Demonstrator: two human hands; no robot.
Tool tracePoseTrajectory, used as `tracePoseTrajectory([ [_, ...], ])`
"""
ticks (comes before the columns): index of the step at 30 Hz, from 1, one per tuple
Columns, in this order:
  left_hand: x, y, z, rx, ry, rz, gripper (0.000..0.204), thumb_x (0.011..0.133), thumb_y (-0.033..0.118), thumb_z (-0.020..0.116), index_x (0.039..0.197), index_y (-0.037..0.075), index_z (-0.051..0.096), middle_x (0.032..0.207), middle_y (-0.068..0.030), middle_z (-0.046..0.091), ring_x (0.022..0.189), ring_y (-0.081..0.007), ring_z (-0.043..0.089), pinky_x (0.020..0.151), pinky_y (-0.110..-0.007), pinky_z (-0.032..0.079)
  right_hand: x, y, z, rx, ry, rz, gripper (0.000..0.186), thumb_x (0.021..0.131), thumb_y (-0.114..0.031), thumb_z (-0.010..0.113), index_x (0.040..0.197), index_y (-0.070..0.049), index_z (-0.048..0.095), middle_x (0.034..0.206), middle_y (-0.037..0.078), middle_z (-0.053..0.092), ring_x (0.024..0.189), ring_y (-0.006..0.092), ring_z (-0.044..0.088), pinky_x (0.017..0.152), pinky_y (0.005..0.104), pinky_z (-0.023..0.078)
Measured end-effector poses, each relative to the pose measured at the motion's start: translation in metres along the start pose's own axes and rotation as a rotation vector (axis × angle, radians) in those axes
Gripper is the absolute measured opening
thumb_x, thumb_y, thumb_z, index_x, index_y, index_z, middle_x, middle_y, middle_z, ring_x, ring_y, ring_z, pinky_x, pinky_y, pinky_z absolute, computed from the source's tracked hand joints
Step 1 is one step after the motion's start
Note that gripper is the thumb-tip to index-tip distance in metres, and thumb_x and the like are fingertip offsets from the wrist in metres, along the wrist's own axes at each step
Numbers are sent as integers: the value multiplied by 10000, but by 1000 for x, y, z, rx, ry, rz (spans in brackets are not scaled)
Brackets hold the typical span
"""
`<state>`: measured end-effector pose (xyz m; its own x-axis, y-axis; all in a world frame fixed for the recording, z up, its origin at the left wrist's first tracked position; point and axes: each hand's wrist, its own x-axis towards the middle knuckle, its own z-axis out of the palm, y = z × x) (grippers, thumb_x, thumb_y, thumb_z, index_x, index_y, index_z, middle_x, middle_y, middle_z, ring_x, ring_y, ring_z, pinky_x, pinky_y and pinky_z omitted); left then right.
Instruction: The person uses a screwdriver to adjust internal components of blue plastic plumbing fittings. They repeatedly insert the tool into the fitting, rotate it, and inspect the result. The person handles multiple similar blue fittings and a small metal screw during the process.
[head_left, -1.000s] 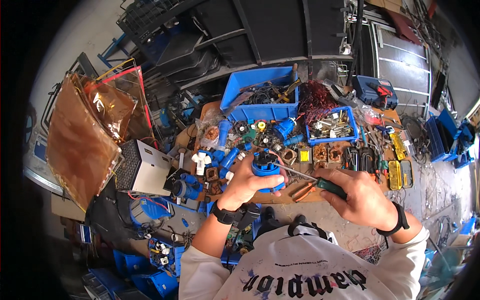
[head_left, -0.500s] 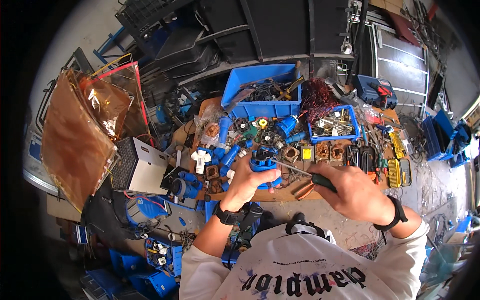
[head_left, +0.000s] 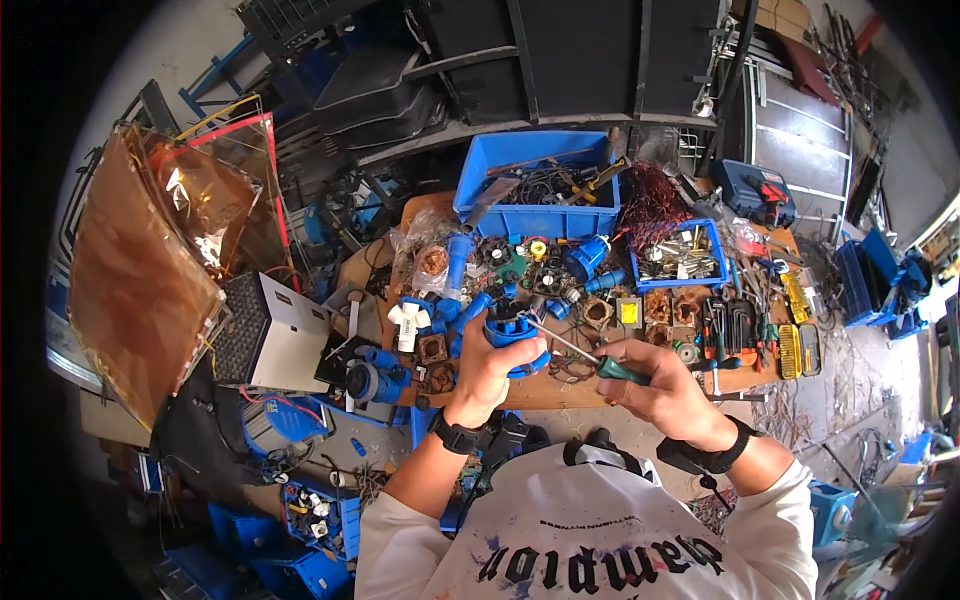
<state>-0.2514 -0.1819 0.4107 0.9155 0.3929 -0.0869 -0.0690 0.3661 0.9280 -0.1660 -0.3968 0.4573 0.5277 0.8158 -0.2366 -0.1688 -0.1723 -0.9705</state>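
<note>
My left hand (head_left: 482, 370) is wrapped around a blue cylindrical housing (head_left: 511, 330), its thumb across the front. My right hand (head_left: 665, 400) grips a screwdriver by its green handle (head_left: 620, 372); the long metal shaft reaches up-left to the housing's top rim, where I cannot tell whether the tip touches. A white branched pipe fitting (head_left: 408, 322) lies left of the housing, among blue fittings (head_left: 372, 380) and rusty square parts (head_left: 432, 349). Hand tools (head_left: 718, 335) lie to the right of my right hand.
The cluttered wooden table (head_left: 560, 395) carries a large blue bin (head_left: 535, 215), a tray of metal parts (head_left: 680, 255), dark red wire (head_left: 650, 200), a drill case (head_left: 740, 190) and yellow bit boxes (head_left: 790, 350). A metal-cornered case (head_left: 290, 345) and brown sheets (head_left: 140, 290) stand left; blue crates (head_left: 310, 570) lie below.
Both hands have shifted left with the housing and screwdriver. My right hand's angle on the handle has changed, showing more of the green grip. The view has shifted slightly.
</note>
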Motion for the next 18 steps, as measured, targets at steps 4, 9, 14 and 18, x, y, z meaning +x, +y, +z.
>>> tracePoseTrajectory([
  [4,3,-1,-15,16,-4,31,379,679,127,776,990,19,589,799,-56,652,697,-140,640,647,-292,553,10,10,9,115,-11,7,245,898,-82,648,1132,-27,600,750,-62,545,630,13,434,542,198,333],
  [9,9,-1,-34,63,-28,53,350,688,129,772,971,21,597,818,-50,658,719,-123,634,670,-274,536,21,24,21,211,-20,31,331,901,-99,663,1210,-22,576,679,-81,504,537,2,378,468,188,268],
  [14,7,3,-40,77,-25,69,334,699,126,770,964,17,598,821,-45,659,727,-114,631,686,-262,522,28,30,29,285,-30,40,336,903,-102,663,1217,-24,571,627,-73,480,484,9,367,424,201,255],
  [18,8,4,-45,88,-45,87,329,706,130,768,965,14,599,825,-45,660,728,-114,631,684,-259,521,32,37,34,350,-49,42,344,905,-99,660,1229,-28,568,601,-67,468,455,12,360,405,205,242],
])
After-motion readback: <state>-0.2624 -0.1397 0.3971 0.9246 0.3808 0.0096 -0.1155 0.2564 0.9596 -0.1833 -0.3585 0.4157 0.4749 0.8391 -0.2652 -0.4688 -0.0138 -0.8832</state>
